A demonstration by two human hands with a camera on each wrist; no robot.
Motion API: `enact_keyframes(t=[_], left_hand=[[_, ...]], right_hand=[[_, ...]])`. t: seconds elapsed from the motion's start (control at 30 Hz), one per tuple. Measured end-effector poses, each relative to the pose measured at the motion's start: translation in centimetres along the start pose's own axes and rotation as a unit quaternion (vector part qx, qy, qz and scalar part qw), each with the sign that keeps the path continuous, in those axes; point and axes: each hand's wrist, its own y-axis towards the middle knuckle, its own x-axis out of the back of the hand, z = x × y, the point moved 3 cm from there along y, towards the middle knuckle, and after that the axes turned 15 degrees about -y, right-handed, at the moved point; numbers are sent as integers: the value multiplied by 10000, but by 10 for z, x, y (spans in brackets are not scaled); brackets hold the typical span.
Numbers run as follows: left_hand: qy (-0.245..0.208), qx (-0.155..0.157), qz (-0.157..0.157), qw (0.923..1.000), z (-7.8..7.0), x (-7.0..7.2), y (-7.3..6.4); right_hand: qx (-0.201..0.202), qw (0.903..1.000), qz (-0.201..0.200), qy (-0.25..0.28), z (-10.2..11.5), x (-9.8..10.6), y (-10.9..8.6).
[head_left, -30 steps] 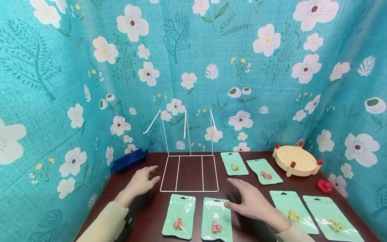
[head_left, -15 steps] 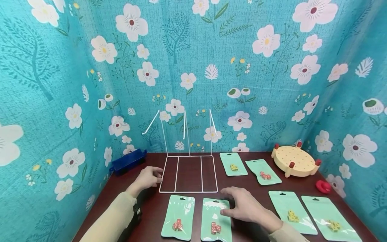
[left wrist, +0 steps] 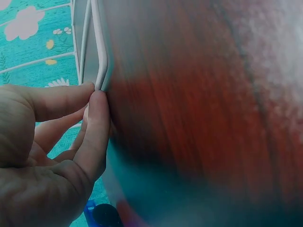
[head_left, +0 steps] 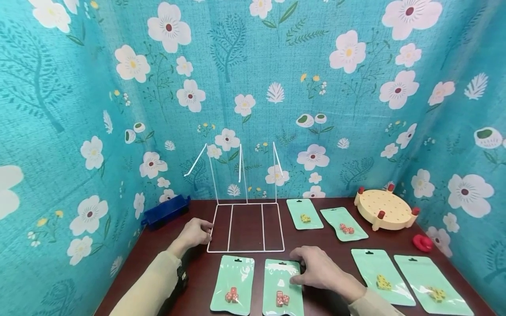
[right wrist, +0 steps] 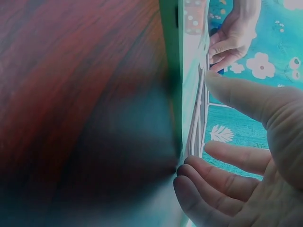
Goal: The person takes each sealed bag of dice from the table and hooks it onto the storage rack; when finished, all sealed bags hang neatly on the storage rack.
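White wire rack (head_left: 246, 251), one: base flat on a dark red-brown wooden table (head_left: 197, 281), uprights at the back, three arms slanting forward from their tops.

Left hand (head_left: 194, 232): at the left side of the rack's base; thumb and fingertip closed together on the wire, pinching it.

Right hand (head_left: 318, 267): near the rack's front right corner, over the upper right edge of a pale green packet; fingers loosely bent, thumb well apart from them, grasping nothing. Contact with the packet cannot be told.

Pale green packets, six, each with a hanging slot and a cluster of dice showing. Front left packet (head_left: 234, 274), red dice, just before the rack. Front middle packet (head_left: 278, 278), red dice, beside it. Two to the right, yellow dice: inner packet (head_left: 373, 265) and outer packet (head_left: 427, 276). Two right of the rack, farther back: yellow-dice packet (head_left: 303, 209) and red-dice packet (head_left: 341, 218).

Blue tray (head_left: 167, 212): behind the left hand.

Cream round stand (head_left: 384, 210), red-tipped legs upward: back right; small red object (head_left: 423, 242) just before it.

Teal floral cloth (head_left: 261, 57): hung behind.
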Motion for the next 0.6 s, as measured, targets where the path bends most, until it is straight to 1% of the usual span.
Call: enact_keyframes(t=[0.03,0.2,0.37,0.47,0.6], left_hand=[[61,-19,-7,10000,0,0,0],[57,-49,25,10000,1,0,-1],[61,-40,-5,10000,-1,0,-5],[78,-44,1,10000,-3,0,-7],[27,-60,56,10000,-3,1,-6]], right_hand=[[15,10000,-7,-22,0,-1,1],[42,9996,-57,-285,2,-5,3],[-46,9986,0,-533,2,-9,7],[-142,9983,37,-571,2,-10,10],[-232,9986,47,-471,2,-11,12]])
